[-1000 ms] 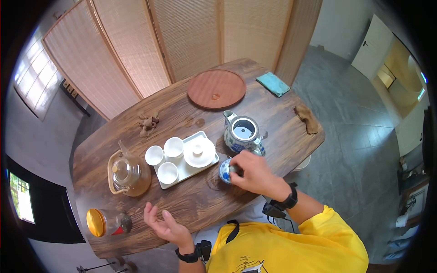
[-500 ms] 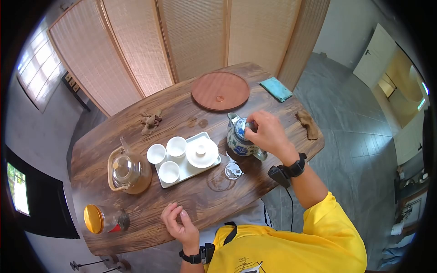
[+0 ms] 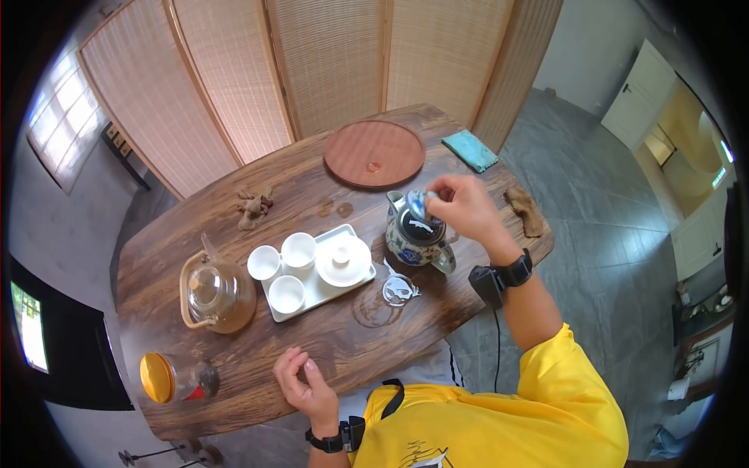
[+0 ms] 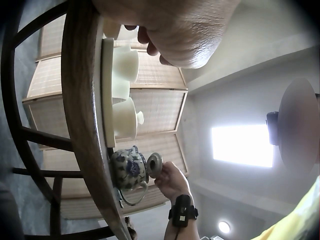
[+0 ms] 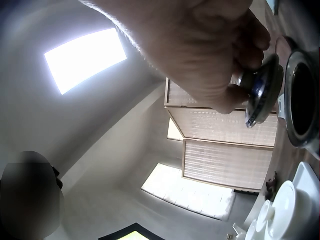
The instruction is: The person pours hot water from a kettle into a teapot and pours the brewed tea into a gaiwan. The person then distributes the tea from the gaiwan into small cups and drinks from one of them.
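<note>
My right hand (image 3: pixel 468 207) pinches the knob of a blue-and-white teapot lid (image 3: pixel 418 204). The lid is tilted, just above the mouth of the teapot (image 3: pixel 413 248), and the dark opening shows below it. In the right wrist view the lid (image 5: pixel 265 90) stands on edge beside the round rim of the pot (image 5: pixel 302 100). My left hand (image 3: pixel 307 386) hovers at the table's front edge, fingers loosely curled, with nothing in it. Ahead of that hand, a white tray (image 3: pixel 355 290) bears several white cups (image 3: pixel 287 295) and a lidded bowl (image 3: pixel 342 261).
A glass kettle (image 3: pixel 218 296) and a gold-lidded jar (image 3: pixel 175 378) stand at left. Wet marks (image 3: pixel 399 289) lie before the teapot. Farther back are a round wooden tray (image 3: pixel 374 152), a turquoise cloth (image 3: pixel 470 150), a brown cloth (image 3: pixel 525 212) and a small brown figure (image 3: pixel 253 207).
My right hand has carried the lid from the table up onto the teapot, then raised and tilted it off the mouth. The left hand has shifted a little rightward.
</note>
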Tool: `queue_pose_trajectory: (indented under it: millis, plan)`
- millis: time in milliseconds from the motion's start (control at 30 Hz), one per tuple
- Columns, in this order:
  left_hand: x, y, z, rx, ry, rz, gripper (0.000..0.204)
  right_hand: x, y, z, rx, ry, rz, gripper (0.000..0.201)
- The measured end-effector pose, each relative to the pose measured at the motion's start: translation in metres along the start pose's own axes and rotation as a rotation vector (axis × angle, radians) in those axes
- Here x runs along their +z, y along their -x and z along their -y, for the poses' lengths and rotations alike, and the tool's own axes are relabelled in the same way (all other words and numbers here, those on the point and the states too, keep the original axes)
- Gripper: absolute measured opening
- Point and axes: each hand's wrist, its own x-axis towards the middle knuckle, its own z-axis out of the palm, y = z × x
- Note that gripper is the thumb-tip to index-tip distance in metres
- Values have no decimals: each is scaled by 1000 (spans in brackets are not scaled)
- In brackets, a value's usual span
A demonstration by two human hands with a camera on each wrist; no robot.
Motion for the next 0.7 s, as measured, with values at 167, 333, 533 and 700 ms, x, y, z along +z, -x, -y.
queue_pose_trajectory:
  millis: [167,333,533,700]
  plan:
    - [0,0,2,-1,19,4,10,-9,-3,-1,-8,-55,-73,27]
    - [0,0,2,0,32,4,11,0,7,1,4,76,-1,22]
    - [0,2,4,-22,39,4,11,18,11,-6,-157,220,-39,26]
    - [-1,0,3,-23,41,11,11,14,11,6,-43,126,75,24]
